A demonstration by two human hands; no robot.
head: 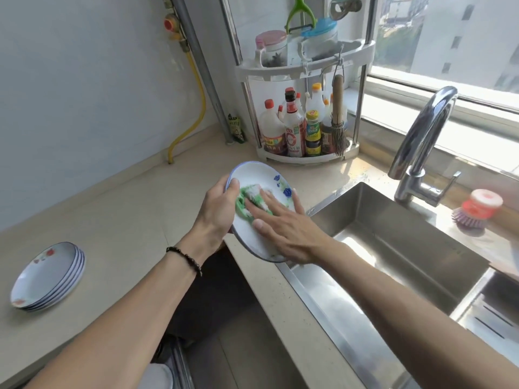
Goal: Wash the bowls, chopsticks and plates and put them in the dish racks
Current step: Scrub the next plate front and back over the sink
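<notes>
The deep stainless-steel sink (393, 234) is kept just beside and below the work, apparently so that suds drip toward the basin, while a stack of white, blue-rimmed floral plates (47, 276) is left well apart on the beige counter (126, 214), seemingly awaiting its turn. The white blue-rimmed plate with blue flowers (261, 178) is tilted at the counter's edge, its rim gripped by the left hand (217, 204) for steadiness. A soapy green scouring cloth (247, 199) is pressed flat onto it by the straight fingers of the right hand (286, 233), so scrubbing is judged under way.
</notes>
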